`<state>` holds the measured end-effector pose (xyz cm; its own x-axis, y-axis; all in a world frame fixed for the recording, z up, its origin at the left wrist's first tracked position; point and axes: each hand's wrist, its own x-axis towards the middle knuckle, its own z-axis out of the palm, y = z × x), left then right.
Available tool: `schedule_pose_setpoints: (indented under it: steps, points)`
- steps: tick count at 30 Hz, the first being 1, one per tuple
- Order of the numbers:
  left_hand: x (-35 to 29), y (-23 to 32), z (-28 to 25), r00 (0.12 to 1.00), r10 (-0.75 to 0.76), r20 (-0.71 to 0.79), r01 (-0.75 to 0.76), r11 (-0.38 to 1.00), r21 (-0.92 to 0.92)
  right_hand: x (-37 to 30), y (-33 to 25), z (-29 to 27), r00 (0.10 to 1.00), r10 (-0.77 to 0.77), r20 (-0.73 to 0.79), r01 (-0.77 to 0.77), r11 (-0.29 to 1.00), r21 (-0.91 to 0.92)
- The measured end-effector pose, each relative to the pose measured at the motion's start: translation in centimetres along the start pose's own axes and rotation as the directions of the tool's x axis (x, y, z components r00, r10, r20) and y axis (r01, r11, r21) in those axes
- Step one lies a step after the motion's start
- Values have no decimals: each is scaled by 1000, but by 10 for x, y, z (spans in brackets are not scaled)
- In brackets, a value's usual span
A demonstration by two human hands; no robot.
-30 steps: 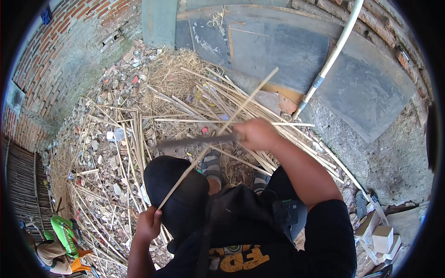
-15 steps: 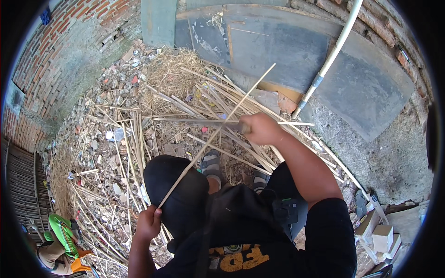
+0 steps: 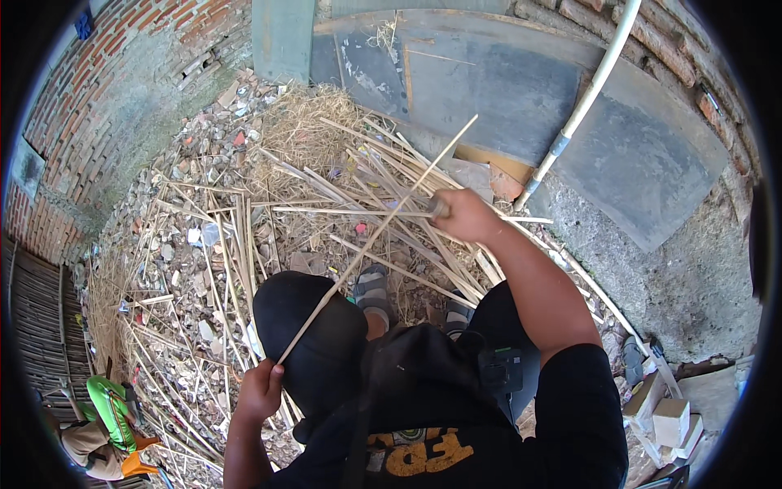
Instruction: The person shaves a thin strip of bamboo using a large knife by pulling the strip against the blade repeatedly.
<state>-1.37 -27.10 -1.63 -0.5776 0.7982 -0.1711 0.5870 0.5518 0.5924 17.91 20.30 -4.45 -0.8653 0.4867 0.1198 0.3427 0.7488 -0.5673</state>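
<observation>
A long, thin bamboo strip [image 3: 334, 287] slants up and away from my left hand [image 3: 261, 389], across my left knee. My left hand is closed on its lower end, thumb on top. Beside the strip's upper part, my right hand [image 3: 468, 218] is closed round the thick, brownish handle [image 3: 440, 207] of what looks like a large knife. Its blade is hard to make out now against the strips behind it; a greyish blurred blade showed earlier. The strip's far end sticks out free above the pile.
Loose bamboo strips [image 3: 236, 253] lie over stony rubble around my sandalled feet [image 3: 371, 289]. Beyond them are a heap of dry straw [image 3: 305, 122], grey boards [image 3: 497, 85] and a pale pole [image 3: 590, 98]. Another person [image 3: 94, 448] is at the lower left; wooden blocks [image 3: 672, 420] sit lower right.
My right hand has shifted slightly right and up with the knife, and the blurred blade no longer shows clearly. The strip's far end has dipped slightly left. My left hand keeps its hold.
</observation>
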Motion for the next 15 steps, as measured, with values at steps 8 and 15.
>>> schedule_pose_setpoints:
  steps: [8,15]
  points:
    - [-2,4,-5,1000,9,20,-9,1000,16,-12,-38,2,986,-100,137,119,983,-139]
    - [0,-1,0,1000,20,2,-20,999,38,0,9,-8,995,39,-89,-31,996,88]
